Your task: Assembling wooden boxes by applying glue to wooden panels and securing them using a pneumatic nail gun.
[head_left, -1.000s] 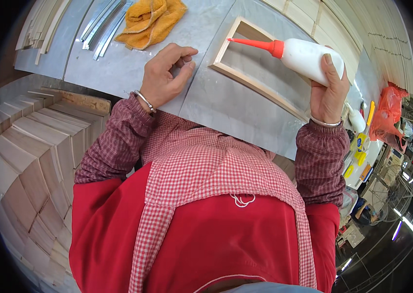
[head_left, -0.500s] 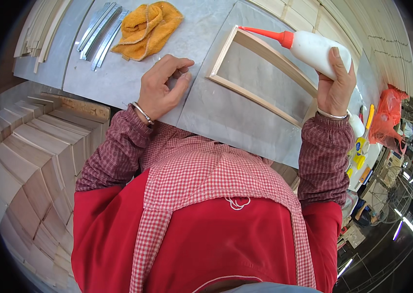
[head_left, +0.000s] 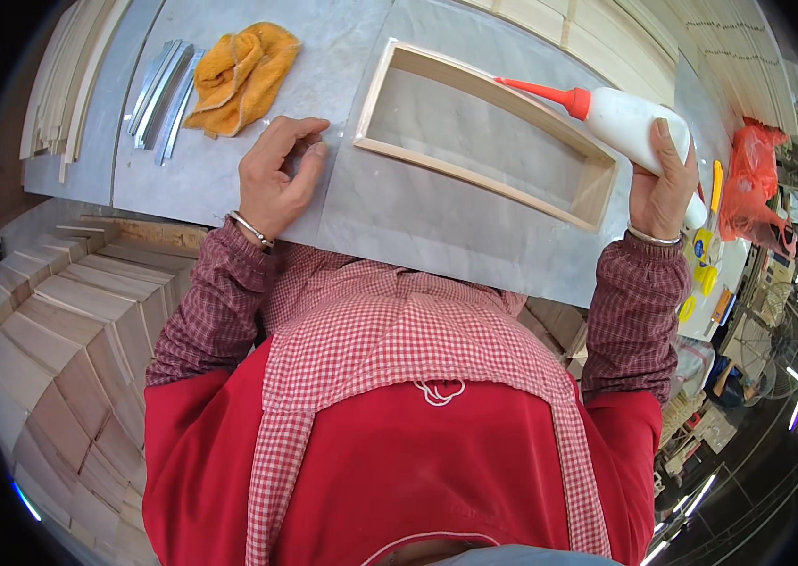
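A long rectangular wooden frame [head_left: 474, 168] lies on the grey table. My right hand [head_left: 660, 189] grips a white squeeze glue bottle [head_left: 623, 125] with a red nozzle. The bottle is tilted on its side, its tip over the far long side of the frame. To the left of the frame my left hand [head_left: 278, 174] rests at the table, holding nothing, its fingers loosely bent and the thumb apart from the index finger. Just beyond it lies a crumpled orange cloth [head_left: 246, 77].
Metal strips [head_left: 163, 99] lie left of the cloth, with wooden slats [head_left: 74, 80] farther left. Stacked boards [head_left: 50, 321] stand below the table's left edge. At the right are a red plastic bag [head_left: 751, 189], yellow tape rolls [head_left: 704, 275] and a second white bottle [head_left: 694, 213].
The glue bottle's tip has moved right along the far side of the frame, away from its left corner. My left hand stays beside the frame, and the view has shifted slightly.
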A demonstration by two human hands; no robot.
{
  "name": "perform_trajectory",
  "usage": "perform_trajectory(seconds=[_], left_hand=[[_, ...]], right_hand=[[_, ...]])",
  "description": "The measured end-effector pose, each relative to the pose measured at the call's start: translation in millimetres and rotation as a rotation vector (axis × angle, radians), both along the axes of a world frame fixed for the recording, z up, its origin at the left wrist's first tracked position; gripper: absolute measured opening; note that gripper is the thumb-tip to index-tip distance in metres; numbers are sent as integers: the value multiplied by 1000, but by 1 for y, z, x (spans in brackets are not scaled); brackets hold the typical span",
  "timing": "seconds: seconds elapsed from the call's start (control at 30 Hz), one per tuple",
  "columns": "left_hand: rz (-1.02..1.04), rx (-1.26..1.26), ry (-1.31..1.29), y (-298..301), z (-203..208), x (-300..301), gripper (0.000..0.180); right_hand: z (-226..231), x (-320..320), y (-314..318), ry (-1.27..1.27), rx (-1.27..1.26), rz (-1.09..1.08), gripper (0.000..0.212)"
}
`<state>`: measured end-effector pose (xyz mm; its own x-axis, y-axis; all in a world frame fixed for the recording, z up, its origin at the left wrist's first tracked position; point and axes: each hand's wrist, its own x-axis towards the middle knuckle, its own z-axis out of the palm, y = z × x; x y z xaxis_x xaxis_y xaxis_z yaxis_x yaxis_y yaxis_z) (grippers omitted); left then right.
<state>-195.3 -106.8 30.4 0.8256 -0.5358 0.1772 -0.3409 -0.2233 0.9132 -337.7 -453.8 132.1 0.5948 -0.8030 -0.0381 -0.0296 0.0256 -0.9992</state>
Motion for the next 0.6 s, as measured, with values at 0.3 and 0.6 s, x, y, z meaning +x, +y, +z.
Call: perform_trajectory(seconds=[0.3,0.6], left_hand=[[-15,62,-53,0,2,-1,22],[-15,126,-132,-4,3,-2,21]], right_hand=[[6,-55,-25,11,-42,-118,41],[7,-114,-51,2,-58,-268,46]])
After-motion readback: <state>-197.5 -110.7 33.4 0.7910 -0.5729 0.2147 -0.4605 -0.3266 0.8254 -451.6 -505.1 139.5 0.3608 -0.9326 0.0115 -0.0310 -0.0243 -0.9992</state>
